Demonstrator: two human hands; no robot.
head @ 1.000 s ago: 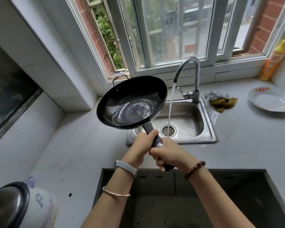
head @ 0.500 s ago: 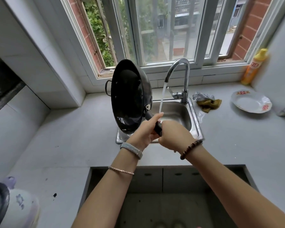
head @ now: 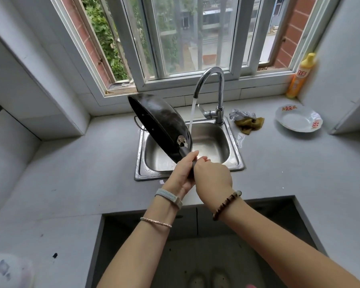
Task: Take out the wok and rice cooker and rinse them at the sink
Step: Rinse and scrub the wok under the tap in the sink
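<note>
Head view: both hands clasp the wok's [head: 164, 123] black handle [head: 185, 151]. The left hand [head: 183, 173] wraps it from the left with the thumb lying along the top, and the right hand [head: 213, 179] is curled round it just behind, touching the left. The wok reaches up and away from the hands, tipped on its edge over the left half of the sink [head: 236, 150].

Water [head: 192, 113] runs from the tap [head: 219, 94] into the steel sink, just right of the wok; whether it touches the wok cannot be told. A white plate [head: 297, 120] sits on the counter [head: 81, 183] to the right, near a cloth [head: 249, 123].

The wok is black. Its mottled underside faces up and right, with a metal rivet plate where the handle joins and a small loop grip on the far side.
</note>
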